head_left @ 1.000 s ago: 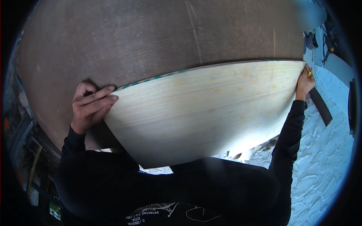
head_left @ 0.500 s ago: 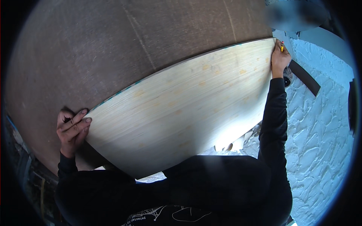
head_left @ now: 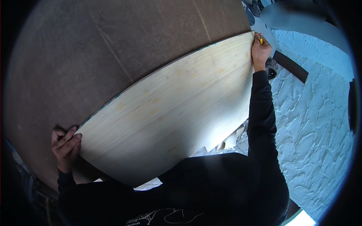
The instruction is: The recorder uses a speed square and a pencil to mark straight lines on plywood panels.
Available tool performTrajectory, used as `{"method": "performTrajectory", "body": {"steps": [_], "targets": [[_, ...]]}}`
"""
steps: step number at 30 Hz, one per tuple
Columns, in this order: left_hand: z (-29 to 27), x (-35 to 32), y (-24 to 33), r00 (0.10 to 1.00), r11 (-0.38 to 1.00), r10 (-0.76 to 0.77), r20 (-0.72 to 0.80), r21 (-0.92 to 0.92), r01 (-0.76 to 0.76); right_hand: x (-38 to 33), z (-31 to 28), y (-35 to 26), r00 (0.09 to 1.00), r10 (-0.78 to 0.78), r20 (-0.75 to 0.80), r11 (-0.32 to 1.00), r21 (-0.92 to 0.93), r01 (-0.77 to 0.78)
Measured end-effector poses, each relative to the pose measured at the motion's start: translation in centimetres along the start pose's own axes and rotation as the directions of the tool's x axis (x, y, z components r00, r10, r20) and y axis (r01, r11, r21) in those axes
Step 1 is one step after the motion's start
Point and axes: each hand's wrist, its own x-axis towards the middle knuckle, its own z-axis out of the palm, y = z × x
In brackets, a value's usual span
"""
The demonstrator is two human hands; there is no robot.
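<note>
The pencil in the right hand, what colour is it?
Yellow. The pencil shows in the head view, held by the right hand at the pale board's corner.

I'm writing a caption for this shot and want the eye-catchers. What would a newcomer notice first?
A big pale wooden panel fills the middle, lying on a darker brown board. The left hand presses its lower left end, while the right hand grips the far upper right corner with a yellow pencil. To the right lies a rough white textured surface.
</note>
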Motion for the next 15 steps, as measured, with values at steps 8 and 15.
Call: {"method": "performTrajectory", "body": {"steps": [8,15], "targets": [[-0.4,-0.4,0.0,0.999,1.0,-0.017,0.041,0.014,0.017,1.0,1.0,-1.2,1.0,-0.01,0.006,0.998,0.067,0.009],[-0.3,0.2,0.2,1.0,1.0,-0.004,0.017,-0.002,0.004,1.4,1.2,-1.6,0.998,-0.065,-0.004,0.991,0.119,0.065]]}}
